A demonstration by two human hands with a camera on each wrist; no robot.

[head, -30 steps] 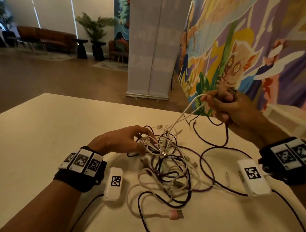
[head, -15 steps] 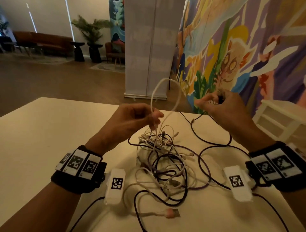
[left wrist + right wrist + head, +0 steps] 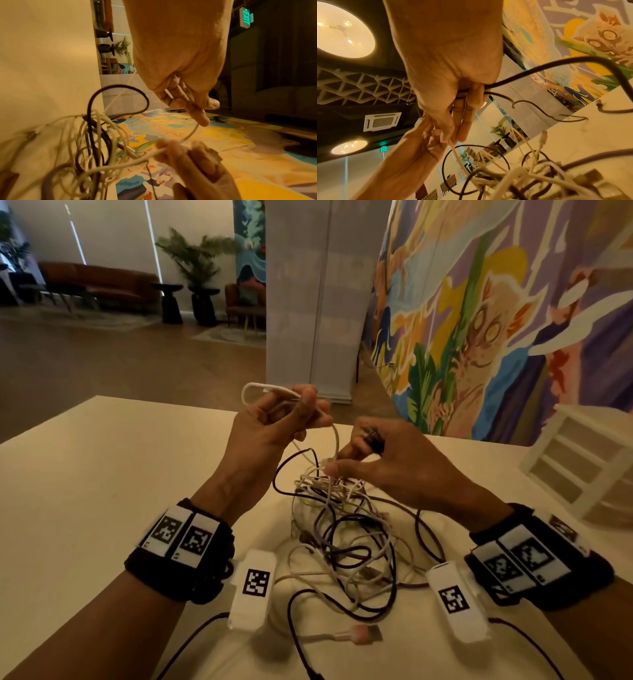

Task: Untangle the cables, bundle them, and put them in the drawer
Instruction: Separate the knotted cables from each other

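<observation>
Head view: the tangle of cables (image 3: 342, 529) lay on the pale surface (image 3: 102, 474), with the drawer unit (image 3: 582, 460) at its right edge. The left hand (image 3: 270, 426), raised above the heap, gripped a looped white cable (image 3: 255, 390); the right hand (image 3: 394, 463) pinched strands at the top. Left wrist view: fingers (image 3: 197, 115) curled round the white cable (image 3: 192, 132). Right wrist view: the right hand (image 3: 453, 88) also clasped a dark cable (image 3: 539, 69).
</observation>
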